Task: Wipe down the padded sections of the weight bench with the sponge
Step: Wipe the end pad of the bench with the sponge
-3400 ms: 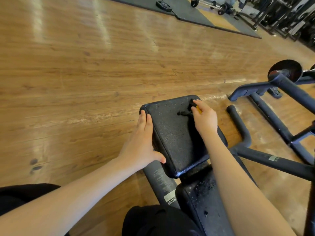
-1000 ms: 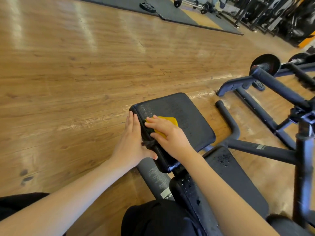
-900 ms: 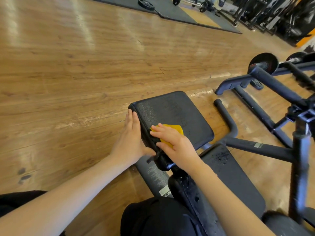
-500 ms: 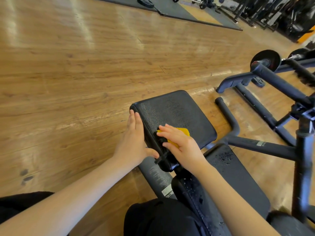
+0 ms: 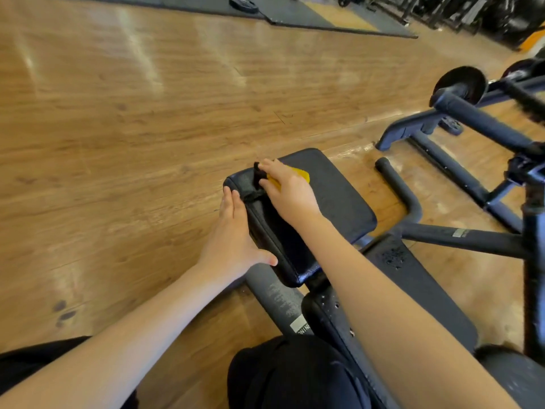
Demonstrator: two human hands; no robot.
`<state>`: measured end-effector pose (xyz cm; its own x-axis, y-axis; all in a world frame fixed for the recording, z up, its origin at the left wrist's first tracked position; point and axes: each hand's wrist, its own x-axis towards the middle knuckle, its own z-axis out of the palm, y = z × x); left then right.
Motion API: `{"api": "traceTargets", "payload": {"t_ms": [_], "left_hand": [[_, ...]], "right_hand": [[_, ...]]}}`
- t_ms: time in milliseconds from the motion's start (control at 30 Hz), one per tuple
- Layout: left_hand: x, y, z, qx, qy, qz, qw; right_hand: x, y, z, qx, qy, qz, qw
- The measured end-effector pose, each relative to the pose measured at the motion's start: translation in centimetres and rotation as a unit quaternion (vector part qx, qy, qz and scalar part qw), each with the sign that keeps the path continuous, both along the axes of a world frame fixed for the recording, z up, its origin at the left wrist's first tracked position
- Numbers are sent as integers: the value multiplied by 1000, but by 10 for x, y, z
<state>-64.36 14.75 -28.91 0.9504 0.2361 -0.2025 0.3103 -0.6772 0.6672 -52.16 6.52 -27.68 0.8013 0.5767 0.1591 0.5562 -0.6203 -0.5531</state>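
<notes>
Wiping under way on the seat pad [image 5: 333,208] of the weight bench, right hand [image 5: 287,191] pressing a yellow sponge [image 5: 300,174] flat against the pad's upper face, close to its far left corner. Fingers laid over the sponge and only lightly curled, a dark strap or tab [image 5: 257,180] showing just beside the fingertips; whether pinched or merely touched, impossible to tell. Left hand [image 5: 233,234] braced against the pad's left side wall, fingers straight and together, thumb hooked toward the near corner, holding nothing.

Judged roughly midway at best: sponge working this one pad, droplets visible on the longer back pad [image 5: 413,290] nearest the camera, suggesting that section wetted but possibly awaiting a pass. Right half of the seat pad apparently not reached at this instant.

Seat pad's long axis running from near its junction with the back pad away toward the wooden floor [image 5: 147,128], tilted slightly leftward; sponge's exposed tip pointing rightward across the pad.
</notes>
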Motion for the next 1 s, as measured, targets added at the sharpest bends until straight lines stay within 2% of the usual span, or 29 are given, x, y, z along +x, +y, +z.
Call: {"api": "traceTargets", "payload": {"t_ms": [200, 333, 533, 833, 1000], "left_hand": [[-1, 1, 0, -1, -13, -5, 1000], [1, 0, -1, -5, -14, -1, 1000], [-2, -1, -1, 6, -23, -12, 1000], [0, -2, 2, 18, 0, -1, 1000], [1, -3, 4, 14, 9, -4, 1000]], "right_hand": [[-45, -77, -3, -2, 20, -2, 1000], [-58, -98, -8, -2, 14, -26, 1000], [-42, -82, -5, -22, 0, -27, 999], [35, -2, 8, -15, 2, -48, 999], [31, -14, 3, -16, 8, -40, 999]]}}
